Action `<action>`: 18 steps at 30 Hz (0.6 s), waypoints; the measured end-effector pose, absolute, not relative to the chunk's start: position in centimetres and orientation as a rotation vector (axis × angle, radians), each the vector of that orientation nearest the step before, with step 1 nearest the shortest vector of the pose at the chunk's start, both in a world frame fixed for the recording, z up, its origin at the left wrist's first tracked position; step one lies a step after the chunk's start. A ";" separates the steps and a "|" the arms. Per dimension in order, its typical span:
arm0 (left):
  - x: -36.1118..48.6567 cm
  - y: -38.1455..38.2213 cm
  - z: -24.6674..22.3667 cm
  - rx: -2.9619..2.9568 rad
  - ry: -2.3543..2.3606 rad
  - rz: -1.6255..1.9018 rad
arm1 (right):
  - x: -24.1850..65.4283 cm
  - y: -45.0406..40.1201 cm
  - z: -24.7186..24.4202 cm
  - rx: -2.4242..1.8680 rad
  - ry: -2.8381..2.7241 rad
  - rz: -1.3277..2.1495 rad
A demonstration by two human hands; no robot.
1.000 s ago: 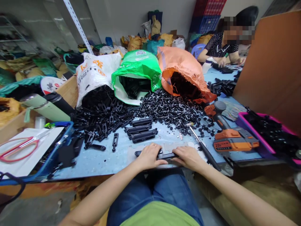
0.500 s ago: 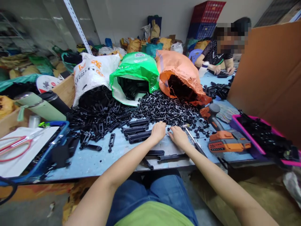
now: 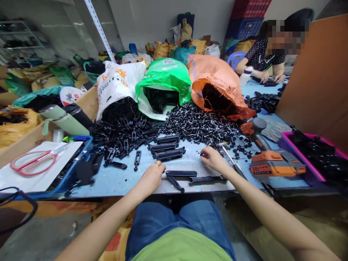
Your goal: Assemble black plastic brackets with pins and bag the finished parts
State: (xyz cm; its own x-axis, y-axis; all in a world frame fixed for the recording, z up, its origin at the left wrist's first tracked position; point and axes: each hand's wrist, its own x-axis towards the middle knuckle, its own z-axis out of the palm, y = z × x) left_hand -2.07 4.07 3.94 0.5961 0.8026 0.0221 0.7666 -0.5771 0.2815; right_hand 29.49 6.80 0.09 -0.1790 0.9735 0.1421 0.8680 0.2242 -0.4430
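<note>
My left hand point(image 3: 152, 177) is closed at the near edge of the table, its fingertips pinching the left end of a black plastic arm point(image 3: 181, 173). A second black arm point(image 3: 175, 184) lies slanted just below it, and a grooved black piece point(image 3: 208, 179) lies to the right. My right hand point(image 3: 213, 158) is closed, with a small black knob point(image 3: 202, 155) between thumb and fingers. Beside it rests a hammer point(image 3: 231, 159). Several black arms point(image 3: 169, 153) lie stacked beyond my left hand. A heap of black-headed screws point(image 3: 201, 125) spreads behind my right hand.
White point(image 3: 119, 78), green point(image 3: 165, 74) and orange point(image 3: 217, 72) sacks lie open at the back. A cordless drill point(image 3: 276, 163) and a pink-rimmed tray point(image 3: 285, 136) are right. Scissors point(image 3: 35, 163) lie left on a blue bin point(image 3: 91, 143). Another person point(image 3: 261, 58) works beyond a brown panel point(image 3: 318, 72).
My left hand has moved from beside the screw heap back and left to the black arm. My right hand has come slightly nearer, keeping the small knob. The view has shifted left.
</note>
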 end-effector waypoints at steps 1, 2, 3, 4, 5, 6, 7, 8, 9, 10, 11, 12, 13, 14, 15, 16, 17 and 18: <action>-1.7 4.0 4.1 2.620 1.298 0.185 | 29.2 6.4 0.4 -1.648 -2.105 0.404; -1.4 3.9 4.3 2.655 1.306 0.162 | 28.9 6.0 0.8 -1.598 -2.099 0.435; -1.1 3.9 4.5 2.687 1.311 0.143 | 28.5 5.5 1.3 -1.558 -2.092 0.464; -0.8 3.9 4.6 2.715 1.306 0.129 | 28.2 5.1 1.8 -1.530 -2.081 0.502; -0.5 3.8 4.7 2.737 1.291 0.122 | 27.9 4.7 2.3 -1.514 -2.064 0.550; -0.3 3.8 4.7 2.752 1.272 0.129 | 27.7 4.2 2.8 -1.507 -2.045 0.608; -0.1 3.8 4.7 2.755 1.258 0.153 | 27.5 3.9 3.3 -1.507 -2.029 0.666; 0.1 3.7 4.5 2.741 1.258 0.195 | 27.3 3.5 3.7 -1.509 -2.020 0.719; 0.1 3.6 4.1 2.714 1.280 0.258 | 27.2 3.2 4.0 -1.510 -2.023 0.762; 0.2 3.5 3.7 2.682 1.311 0.336 | 27.0 3.0 4.3 -1.506 -2.038 0.793; 0.1 3.3 3.3 2.659 1.336 0.420 | 27.0 2.9 4.5 -1.501 -2.059 0.810; 0.0 3.1 2.8 2.655 1.339 0.500 | 26.9 2.8 4.6 -1.496 -2.082 0.812; -0.1 2.9 2.3 2.675 1.320 0.571 | 26.8 2.7 4.6 -1.491 -2.108 0.804; -0.3 2.6 1.7 2.713 1.283 0.629 | 26.8 2.7 4.6 -1.486 -2.140 0.785; -0.5 2.4 1.3 2.756 1.240 0.676 | 26.7 2.7 4.5 -1.485 -2.177 0.756; -0.7 2.2 0.9 2.793 1.196 0.711 | 26.7 2.7 4.5 -1.487 -2.217 0.720; -0.9 2.2 0.5 2.818 1.157 0.742 | 26.6 2.7 4.5 -1.490 -2.260 0.682; -1.1 2.2 0.3 2.831 1.120 0.767 | 26.5 2.6 4.6 -1.489 -2.305 0.651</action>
